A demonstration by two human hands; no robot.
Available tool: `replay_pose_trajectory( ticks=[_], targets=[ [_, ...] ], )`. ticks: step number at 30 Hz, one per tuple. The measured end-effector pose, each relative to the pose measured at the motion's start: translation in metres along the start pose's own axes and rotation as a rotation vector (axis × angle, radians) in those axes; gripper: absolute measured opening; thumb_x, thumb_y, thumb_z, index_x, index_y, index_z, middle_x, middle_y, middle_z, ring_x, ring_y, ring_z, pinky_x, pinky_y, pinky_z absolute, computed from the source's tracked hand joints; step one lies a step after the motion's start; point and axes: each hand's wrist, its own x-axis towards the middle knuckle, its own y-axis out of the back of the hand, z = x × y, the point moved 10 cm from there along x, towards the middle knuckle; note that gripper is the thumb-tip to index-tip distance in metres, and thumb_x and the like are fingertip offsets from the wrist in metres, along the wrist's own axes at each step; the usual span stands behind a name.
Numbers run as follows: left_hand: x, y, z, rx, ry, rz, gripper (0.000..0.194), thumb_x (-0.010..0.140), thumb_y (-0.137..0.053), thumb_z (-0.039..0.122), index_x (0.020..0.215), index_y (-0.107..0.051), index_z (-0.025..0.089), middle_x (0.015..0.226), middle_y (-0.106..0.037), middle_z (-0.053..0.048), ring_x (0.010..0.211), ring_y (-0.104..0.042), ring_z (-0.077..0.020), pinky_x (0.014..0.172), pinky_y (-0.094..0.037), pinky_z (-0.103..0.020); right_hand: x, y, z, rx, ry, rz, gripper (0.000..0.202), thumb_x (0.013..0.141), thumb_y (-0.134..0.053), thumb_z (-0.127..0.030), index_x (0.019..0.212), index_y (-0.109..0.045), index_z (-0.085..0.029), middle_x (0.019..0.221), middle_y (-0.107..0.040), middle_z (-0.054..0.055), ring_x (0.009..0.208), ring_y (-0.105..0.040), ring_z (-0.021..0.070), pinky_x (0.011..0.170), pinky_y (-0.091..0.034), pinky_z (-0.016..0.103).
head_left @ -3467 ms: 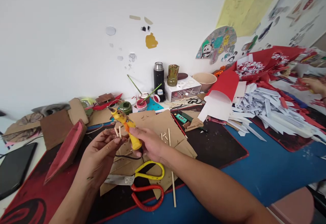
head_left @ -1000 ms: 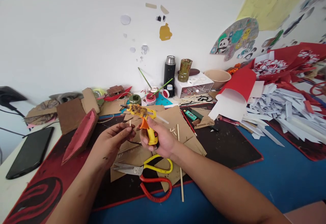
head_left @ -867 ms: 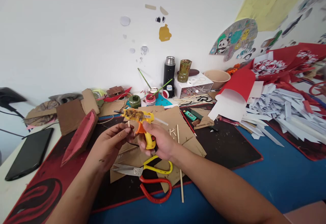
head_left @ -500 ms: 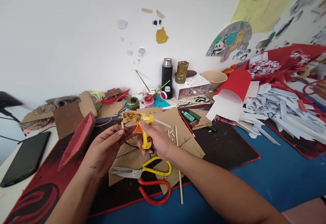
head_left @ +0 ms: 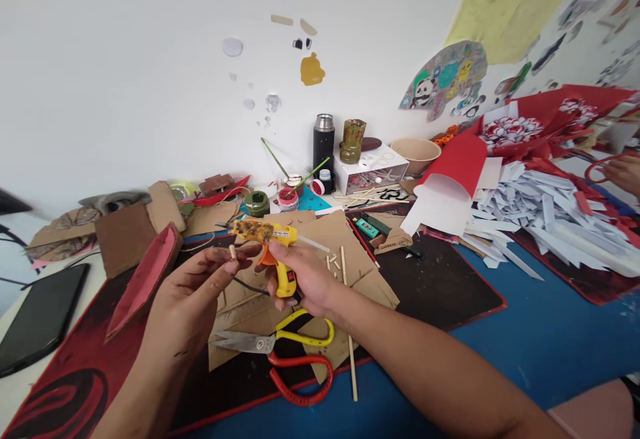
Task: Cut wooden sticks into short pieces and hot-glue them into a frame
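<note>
While the cardboard [head_left: 370, 296] is lying flat across the dark, red-edged mat [head_left: 440, 279], looking light and easily creased, the scissors [head_left: 261, 344] are resting partly on it, probably the weightiest tool here, with rigid blades and coated handles that are offering the safer hold.

Above them, the right hand [head_left: 303, 272] is gripping the yellow glue gun [head_left: 280, 234] around its handle, fingers wrapped near the orange trigger; whether they are squeezing it, I cannot tell. The gun is hanging roughly level over the cardboard, its nozzle [head_left: 223, 225] pointing toward the person's left. Its hard shell is suggesting a light, stiff tool, though the cord [head_left: 250, 287] may be dragging a little. The stained front end and nozzle are likely running hot, so the handle is remaining the right place to grasp.

Beside the scissors, a long wooden stick [head_left: 352, 359] is lying partly on the cardboard, looking stiff, light and liable to roll. A pale glue stick [head_left: 316, 244] is jutting from the gun's rear, presumably bending slightly if knocked.

Some short offcuts [head_left: 334, 259] are lying loose near the long stick. The left hand [head_left: 197, 286] is pinching a similar short wooden piece [head_left: 233, 252] between thumb and fingers, just below the gun's front; being tiny and nearly weightless, it is calling for a fingertip hold low on its sides, clear of the nozzle.
</note>
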Motion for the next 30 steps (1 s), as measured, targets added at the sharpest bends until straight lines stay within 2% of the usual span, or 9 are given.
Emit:
replay_pose_trajectory(
  ticks=[2,5,10,15,20,26,28,30],
  targets=[
    [-0.002,-0.001,0.003,0.047,-0.018,-0.005,0.037,0.067,-0.098,0.054,0.082,-0.081,0.025,0.102,-0.086,-0.009,0.105,-0.08,-0.0365,0.099,-0.062,-0.048,0.001,0.003,0.002,-0.008,0.005,0.026,0.065,0.087,-0.074,-0.077,0.101,-0.073,-0.014,0.058,-0.066,-0.002,0.039,-0.059,0.0113,0.033,-0.027,0.019],
    [-0.004,-0.002,-0.004,0.14,0.017,-0.043,0.037,0.069,-0.097,0.054,0.087,-0.083,0.024,0.103,-0.086,-0.009,0.103,-0.08,-0.0358,0.094,-0.064,-0.045,0.002,0.007,0.002,-0.024,0.013,0.056,0.063,0.09,-0.071,-0.076,0.101,-0.072,-0.014,0.058,-0.066,-0.001,0.038,-0.058,0.0112,0.033,-0.027,0.019],
    [-0.002,0.007,-0.006,0.192,-0.023,0.007,0.036,0.073,-0.094,0.055,0.091,-0.083,0.026,0.101,-0.086,-0.007,0.101,-0.081,-0.0315,0.094,-0.063,-0.039,0.001,0.005,-0.002,-0.01,0.016,0.056,0.06,0.095,-0.067,-0.075,0.102,-0.07,-0.015,0.059,-0.068,-0.001,0.039,-0.059,0.0117,0.034,-0.029,0.019],
    [-0.008,-0.008,-0.005,0.201,-0.033,-0.089,0.03,0.077,-0.093,0.051,0.09,-0.083,0.025,0.107,-0.087,-0.009,0.102,-0.081,-0.033,0.093,-0.066,-0.042,0.0,0.005,0.002,0.048,-0.056,0.066,0.066,0.097,-0.058,-0.081,0.094,-0.068,-0.016,0.055,-0.063,-0.003,0.037,-0.056,0.0109,0.033,-0.024,0.02],
    [-0.014,-0.016,-0.001,0.214,-0.064,-0.143,0.023,0.083,-0.09,0.045,0.092,-0.082,0.025,0.117,-0.086,-0.009,0.111,-0.08,-0.0332,0.098,-0.066,-0.044,0.001,0.001,0.008,0.079,-0.117,0.005,0.07,0.1,-0.05,-0.084,0.097,-0.068,-0.016,0.053,-0.062,-0.003,0.035,-0.053,0.0108,0.032,-0.023,0.02],
    [-0.008,-0.011,-0.003,0.219,-0.037,-0.115,0.032,0.079,-0.091,0.051,0.091,-0.082,0.023,0.11,-0.087,-0.01,0.109,-0.08,-0.0359,0.098,-0.066,-0.049,0.003,0.003,0.006,0.053,-0.06,-0.005,0.058,0.099,-0.061,-0.074,0.096,-0.067,-0.016,0.055,-0.066,-0.001,0.035,-0.054,0.0112,0.033,-0.023,0.02],
    [-0.004,-0.007,-0.001,0.162,-0.049,-0.061,0.033,0.076,-0.093,0.051,0.089,-0.082,0.023,0.104,-0.087,-0.01,0.106,-0.08,-0.0359,0.098,-0.065,-0.051,0.002,0.006,0.004,0.05,-0.042,0.028,0.057,0.096,-0.066,-0.073,0.098,-0.068,-0.016,0.055,-0.066,-0.002,0.036,-0.054,0.0113,0.033,-0.023,0.02],
    [0.0,0.0,0.001,0.063,-0.071,0.019,0.031,0.073,-0.095,0.048,0.086,-0.083,0.023,0.099,-0.086,-0.008,0.101,-0.08,-0.0325,0.097,-0.065,-0.047,0.0,0.009,-0.002,0.046,-0.014,0.06,0.06,0.091,-0.071,-0.075,0.101,-0.069,-0.016,0.055,-0.065,-0.002,0.037,-0.054,0.0109,0.034,-0.023,0.02]
  ],
)
